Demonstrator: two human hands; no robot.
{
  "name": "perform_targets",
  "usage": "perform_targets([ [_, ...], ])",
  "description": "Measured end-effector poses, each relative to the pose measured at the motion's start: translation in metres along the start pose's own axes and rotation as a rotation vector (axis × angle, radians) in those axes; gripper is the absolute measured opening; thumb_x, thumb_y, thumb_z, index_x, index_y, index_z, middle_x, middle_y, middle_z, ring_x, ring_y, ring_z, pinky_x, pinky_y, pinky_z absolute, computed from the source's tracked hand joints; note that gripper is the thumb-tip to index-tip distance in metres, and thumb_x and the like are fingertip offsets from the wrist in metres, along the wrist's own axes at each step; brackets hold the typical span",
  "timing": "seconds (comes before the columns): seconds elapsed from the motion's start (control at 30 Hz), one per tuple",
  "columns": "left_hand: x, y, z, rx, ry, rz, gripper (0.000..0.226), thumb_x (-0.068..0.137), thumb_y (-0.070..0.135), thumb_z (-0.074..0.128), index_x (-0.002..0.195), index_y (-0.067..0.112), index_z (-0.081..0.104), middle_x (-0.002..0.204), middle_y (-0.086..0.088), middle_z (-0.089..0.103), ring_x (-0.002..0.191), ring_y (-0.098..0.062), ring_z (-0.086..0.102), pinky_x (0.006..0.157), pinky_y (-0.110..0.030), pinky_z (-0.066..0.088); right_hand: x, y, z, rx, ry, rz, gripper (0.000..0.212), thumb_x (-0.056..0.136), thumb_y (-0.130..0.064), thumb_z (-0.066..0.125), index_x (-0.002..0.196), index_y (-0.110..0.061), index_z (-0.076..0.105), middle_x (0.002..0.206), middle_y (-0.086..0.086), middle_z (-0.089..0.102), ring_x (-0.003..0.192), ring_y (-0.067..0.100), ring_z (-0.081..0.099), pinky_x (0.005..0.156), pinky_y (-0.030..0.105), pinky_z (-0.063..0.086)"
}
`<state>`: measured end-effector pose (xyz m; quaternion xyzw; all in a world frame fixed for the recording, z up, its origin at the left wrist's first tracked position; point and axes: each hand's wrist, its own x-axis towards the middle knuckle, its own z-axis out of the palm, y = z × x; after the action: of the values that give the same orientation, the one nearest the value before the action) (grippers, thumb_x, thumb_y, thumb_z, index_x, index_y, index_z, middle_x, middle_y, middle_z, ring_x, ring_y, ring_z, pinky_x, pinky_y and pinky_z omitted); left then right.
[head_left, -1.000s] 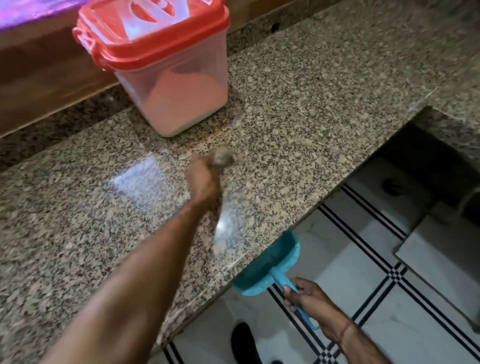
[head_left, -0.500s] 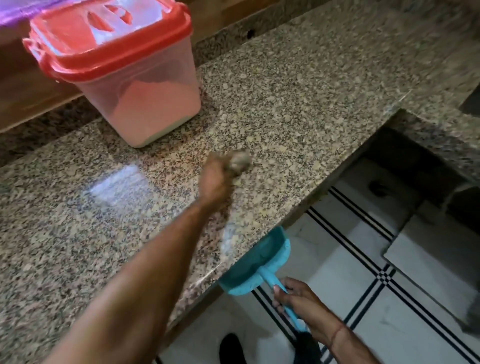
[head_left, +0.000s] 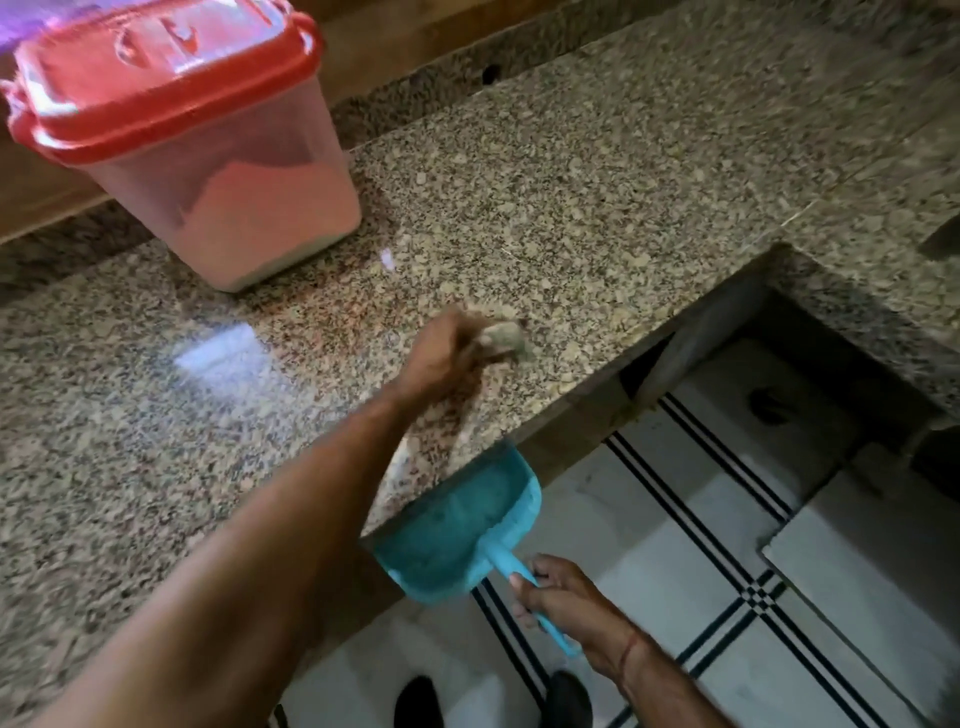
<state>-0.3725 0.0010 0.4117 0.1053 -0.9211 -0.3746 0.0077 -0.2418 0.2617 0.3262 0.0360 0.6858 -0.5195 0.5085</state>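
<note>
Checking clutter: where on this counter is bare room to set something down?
Bare: speckled granite counter right of the red-lidded plastic tub, and front left. Crowded: front edge, left hand holding grey rag, teal plastic dustpan below.

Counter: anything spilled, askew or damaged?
Nothing stands out. The counter shows no spill or crack; the tub stands upright, lid on. The left hand grips what looks like a cloth; the right hand holds the dustpan at the edge.

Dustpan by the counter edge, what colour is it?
The dustpan is teal blue all over; the head view shows it best.
</note>
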Motion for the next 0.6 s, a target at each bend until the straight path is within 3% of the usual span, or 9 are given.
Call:
perform_targets([
  [0.07,0.012,-0.008,-0.025,-0.001,0.140,-0.069,0.024,0.101,0.032,0.060,0.104,0.015,0.077,0.086,0.007,0.073,0.059,0.009,0.062,0.050,-0.011,0.049,0.000,-0.001,-0.007,-0.017,-0.011,-0.018,0.015,0.099,-0.019,0.063,0.099,-0.004,0.062,0.076,0.001,0.062,0.062,0.003,0.063,0.061,0.018,0.050],
  [0.13,0.027,-0.004,-0.024,0.052,0.220,-0.095,0.026,0.101,0.033,0.060,0.112,0.017,0.077,0.091,0.009,0.073,0.058,0.007,0.060,0.050,-0.011,0.049,0.002,0.001,-0.013,-0.029,-0.028,-0.041,0.012,0.099,-0.017,0.062,0.098,-0.005,0.060,0.079,0.003,0.061,0.063,0.002,0.064,0.061,0.016,0.050],
  [0.23,0.028,0.024,0.023,0.036,0.022,0.195,0.030,0.103,0.037,0.055,0.115,0.021,0.077,0.102,0.011,0.070,0.073,0.008,0.061,0.065,-0.022,0.056,0.007,0.008,-0.016,-0.025,-0.043,-0.050,0.018,0.100,-0.016,0.061,0.105,0.001,0.061,0.084,0.010,0.062,0.063,0.001,0.063,0.064,0.018,0.051],
  [0.33,0.003,0.023,0.045,0.175,-0.038,0.168,0.034,0.102,0.040,0.053,0.126,0.024,0.071,0.104,0.001,0.054,0.097,-0.015,0.053,0.084,-0.035,0.050,0.002,0.011,-0.016,-0.025,-0.071,-0.032,0.021,0.100,-0.018,0.062,0.106,0.001,0.062,0.084,0.006,0.063,0.068,0.004,0.064,0.067,0.020,0.052],
  [0.5,-0.093,-0.028,0.003,0.200,-0.086,0.230,0.052,0.099,0.051,0.043,0.127,0.018,0.071,0.098,0.000,0.047,0.091,-0.017,0.050,0.073,-0.033,0.042,-0.012,0.013,-0.012,-0.032,-0.097,-0.024,0.014,0.100,-0.015,0.061,0.098,-0.002,0.057,0.083,0.008,0.058,0.067,0.005,0.061,0.064,0.020,0.049],
  [0.6,-0.135,-0.049,-0.038,0.187,-0.057,0.185,0.029,0.097,0.027,0.056,0.112,0.011,0.076,0.088,0.001,0.052,0.080,-0.006,0.052,0.068,-0.037,0.051,-0.021,0.012,-0.001,-0.052,-0.106,-0.027,0.015,0.101,-0.014,0.058,0.090,-0.007,0.052,0.078,0.009,0.058,0.056,0.002,0.057,0.058,0.014,0.046],
])
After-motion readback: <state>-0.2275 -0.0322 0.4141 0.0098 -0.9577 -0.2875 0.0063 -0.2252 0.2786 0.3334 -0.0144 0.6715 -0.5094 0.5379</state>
